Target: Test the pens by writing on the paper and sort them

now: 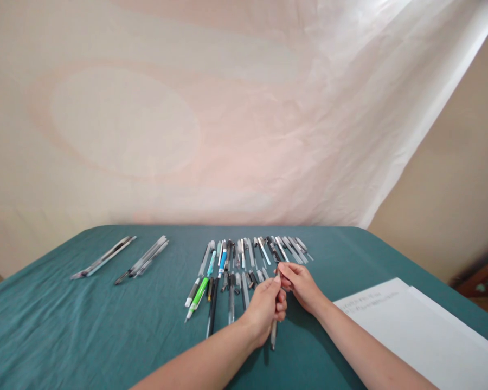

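My left hand (262, 311) is wrapped round a slim grey pen (274, 334), whose lower end sticks out below the fist. At the pen's upper end, the fingertips of my right hand (303, 284) are pinched together. Whether they hold a cap or the barrel is hidden. Just beyond and left of my hands lie two rows of pens. A bright green pen (197, 298), a blue and white pen (222, 259) and a long black pen (212, 309) are among them. Many of the others are clear or grey, and several small dark pieces lie between the rows.
Two bundles of thin pens lie on the left: one farther left (106, 258) and one nearer the rows (144, 261). White paper sheets (415, 330) with faint writing rest at the right. A green cloth (65, 336) covers the table, and a pale sheet (244, 119) hangs behind it.
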### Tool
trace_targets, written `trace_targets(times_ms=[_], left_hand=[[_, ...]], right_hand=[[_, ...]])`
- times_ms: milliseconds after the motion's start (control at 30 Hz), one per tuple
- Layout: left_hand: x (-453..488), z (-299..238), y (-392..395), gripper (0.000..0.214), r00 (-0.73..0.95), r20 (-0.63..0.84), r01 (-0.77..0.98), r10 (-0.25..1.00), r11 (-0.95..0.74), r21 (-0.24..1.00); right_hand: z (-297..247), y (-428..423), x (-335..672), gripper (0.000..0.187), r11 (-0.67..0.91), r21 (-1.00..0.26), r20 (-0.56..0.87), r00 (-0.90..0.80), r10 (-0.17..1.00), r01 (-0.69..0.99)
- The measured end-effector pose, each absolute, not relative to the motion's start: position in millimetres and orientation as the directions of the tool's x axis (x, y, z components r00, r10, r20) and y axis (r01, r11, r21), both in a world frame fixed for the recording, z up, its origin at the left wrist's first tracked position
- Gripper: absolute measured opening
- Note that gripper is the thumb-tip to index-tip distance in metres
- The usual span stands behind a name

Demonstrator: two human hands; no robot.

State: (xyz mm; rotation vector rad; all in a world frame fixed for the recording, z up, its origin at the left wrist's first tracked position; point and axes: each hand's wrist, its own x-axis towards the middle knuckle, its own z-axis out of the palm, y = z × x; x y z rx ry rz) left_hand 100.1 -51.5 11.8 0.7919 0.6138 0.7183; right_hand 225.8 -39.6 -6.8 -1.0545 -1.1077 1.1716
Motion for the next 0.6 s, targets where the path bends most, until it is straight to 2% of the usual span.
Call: trace_targets(times_ms=[333,600], left_hand=[[100.8,7.3,-45.9,0.031,0.590,-0.169,-0.404,0.789,0.470,0.784],[99.0,13.4,-47.4,0.034,0.587,-0.250,-0.282,0.770,0.484,0.829]], right_hand=[[-10.0,-38.0,227.7,0.028,0.075,-0.994,0.073,0.031,0.997,-0.085],[-6.8,-39.7,225.5,0.030,0.091,-0.992,0.089,0.032,0.996,-0.083]])
